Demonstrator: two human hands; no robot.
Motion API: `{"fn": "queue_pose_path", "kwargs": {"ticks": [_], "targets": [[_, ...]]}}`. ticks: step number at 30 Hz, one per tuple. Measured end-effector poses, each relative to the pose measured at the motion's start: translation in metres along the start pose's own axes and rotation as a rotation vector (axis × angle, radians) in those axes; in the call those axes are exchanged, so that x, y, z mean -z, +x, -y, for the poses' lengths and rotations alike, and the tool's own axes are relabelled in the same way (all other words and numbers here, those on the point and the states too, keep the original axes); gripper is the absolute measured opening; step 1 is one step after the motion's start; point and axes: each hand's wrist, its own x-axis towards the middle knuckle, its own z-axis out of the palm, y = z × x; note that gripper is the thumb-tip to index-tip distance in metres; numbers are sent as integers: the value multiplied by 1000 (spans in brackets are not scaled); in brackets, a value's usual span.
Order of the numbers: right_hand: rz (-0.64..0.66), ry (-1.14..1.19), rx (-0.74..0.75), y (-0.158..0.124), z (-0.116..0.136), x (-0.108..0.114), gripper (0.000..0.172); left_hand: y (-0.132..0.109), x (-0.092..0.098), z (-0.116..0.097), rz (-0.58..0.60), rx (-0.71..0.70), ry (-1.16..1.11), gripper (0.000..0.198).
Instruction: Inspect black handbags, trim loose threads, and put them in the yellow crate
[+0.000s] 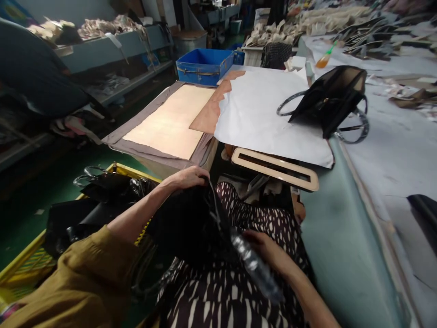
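A black handbag [191, 223] rests on my lap, over a dark patterned skirt. My left hand [191, 177] is closed on its upper edge, thumb and fingers pinching the rim. On the bag's right side hangs a handle in clear plastic wrap [254, 262], blurred by motion. Behind that handle my right hand [264, 246] is closed at the bag's edge, its fingertips partly hidden. Another black handbag [327, 102] with wrapped handles leans over on the white-covered table to the right.
A yellow crate [20, 269] at the left holds several black bags [102, 196]. Ahead are a pale board [174, 118], a white sheet [259, 109], a slotted frame [275, 168] and a blue bin [205, 66]. A person's dark sleeve [30, 68] shows far left.
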Motion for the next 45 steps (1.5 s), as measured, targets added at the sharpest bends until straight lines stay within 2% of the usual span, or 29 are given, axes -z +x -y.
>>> {"fn": "queue_pose_path", "kwargs": {"ticks": [2,4,6,7,9,11,13,14,17,20,23,25,27,29,31,33,36,39,42,45], "targets": [[-61,45,-82,-5,-6,21,31,7,-9,-5,8,-62,90,21],[-236,167,-142,-13,1,38,37,14,-14,-11,14,-114,185,25],[-419,250,-90,-26,22,45,43,21,-18,-17,20,-153,273,26],[-454,234,-26,-35,36,44,45,25,-19,-21,19,-166,314,26],[-366,134,86,-52,66,35,52,30,-21,-27,4,-177,392,26],[-229,-38,160,-67,91,16,70,33,-24,-32,-22,-167,476,25],[-198,-268,174,-73,107,-6,88,34,-29,-35,-44,-139,555,24],[-218,-363,196,-73,112,-17,91,34,-31,-37,-53,-120,586,24],[-332,-583,254,-62,120,-43,81,33,-38,-41,-73,-67,640,26],[-389,-759,198,-43,126,-53,59,32,-43,-44,-71,-33,666,26],[-375,-873,62,-31,130,-45,34,25,-39,-43,-70,-57,689,26],[-333,-855,-15,-27,131,-30,26,16,-32,-38,-47,-101,682,27],[-262,-739,-22,-25,131,-11,23,5,-25,-30,-36,-84,669,41],[-183,-601,7,-23,127,7,21,-7,-19,-21,-66,10,676,63],[-118,-514,18,-20,124,20,18,-18,-17,-12,-103,99,665,73],[-98,-480,27,-19,122,28,16,-27,-16,-5,-123,119,590,68],[-130,-478,40,-24,128,37,18,-39,-11,-2,-135,57,407,56],[-41,-402,66,-36,134,48,21,-51,1,-3,-52,48,244,44],[90,-279,76,-43,132,57,27,-61,11,-5,110,142,189,36],[128,-198,79,-42,120,58,29,-63,12,-9,222,234,182,37]]}}
